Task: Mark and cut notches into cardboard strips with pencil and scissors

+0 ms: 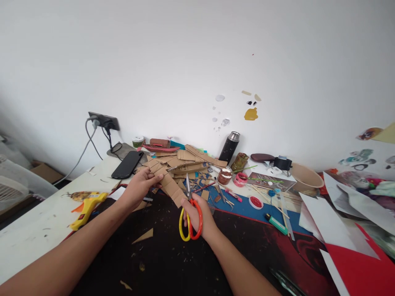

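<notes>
A creased strip of brown cardboard (169,184) slants over the dark mat, its upper end pinched between the thumb and fingers of my left hand (144,181). My right hand (197,211) is closed around scissors (190,218) with one yellow and one red handle loop. The scissor blades point up and away from me and look closed together. The lower end of the strip meets my right thumb. Behind both hands lies a heap of cardboard scraps (188,158). A thin pointed scrap (144,236) rests on the mat below my left hand.
A yellow glue gun (89,209) and a black phone (127,164) lie at left. Toward the wall stand a black flask (229,148), a brown paint jar (225,175) and a pink paint jar (240,179). A green cutter (277,224) and paper sheets (333,213) are at right.
</notes>
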The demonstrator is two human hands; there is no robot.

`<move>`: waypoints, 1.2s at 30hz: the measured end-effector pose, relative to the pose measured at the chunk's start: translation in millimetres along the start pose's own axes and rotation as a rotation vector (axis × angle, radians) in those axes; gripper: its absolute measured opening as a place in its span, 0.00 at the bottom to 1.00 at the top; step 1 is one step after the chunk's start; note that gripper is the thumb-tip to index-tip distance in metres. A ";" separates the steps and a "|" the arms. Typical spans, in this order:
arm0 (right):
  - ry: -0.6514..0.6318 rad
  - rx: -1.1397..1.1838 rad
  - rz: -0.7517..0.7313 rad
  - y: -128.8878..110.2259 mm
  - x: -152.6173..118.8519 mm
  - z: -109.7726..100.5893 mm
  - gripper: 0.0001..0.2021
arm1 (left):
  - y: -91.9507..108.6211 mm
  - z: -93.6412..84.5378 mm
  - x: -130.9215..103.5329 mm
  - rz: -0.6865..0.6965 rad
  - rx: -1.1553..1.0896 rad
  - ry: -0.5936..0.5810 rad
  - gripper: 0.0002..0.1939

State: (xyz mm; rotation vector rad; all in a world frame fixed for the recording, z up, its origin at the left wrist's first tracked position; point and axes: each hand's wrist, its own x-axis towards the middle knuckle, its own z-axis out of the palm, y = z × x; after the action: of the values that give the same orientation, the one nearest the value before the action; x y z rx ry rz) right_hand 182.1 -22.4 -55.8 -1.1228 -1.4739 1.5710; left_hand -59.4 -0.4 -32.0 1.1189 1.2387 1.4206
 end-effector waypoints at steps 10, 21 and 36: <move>0.011 -0.026 -0.017 7.1 1.8 -0.5 0.27 | -6.3 -5.0 2.3 -0.010 0.007 0.003 0.32; -0.003 -0.061 -0.024 8.1 1.2 -0.2 0.27 | 0.1 1.4 -2.3 0.003 0.019 -0.008 0.30; -0.022 -0.067 -0.003 7.6 1.6 -1.4 0.27 | 1.7 5.1 -6.6 -0.041 0.080 -0.109 0.36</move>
State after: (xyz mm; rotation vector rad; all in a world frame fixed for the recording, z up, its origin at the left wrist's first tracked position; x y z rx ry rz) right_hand 183.4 -21.2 -63.4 -1.1435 -1.5519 1.5466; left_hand -53.3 -6.2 -30.3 1.2023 1.2436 1.2719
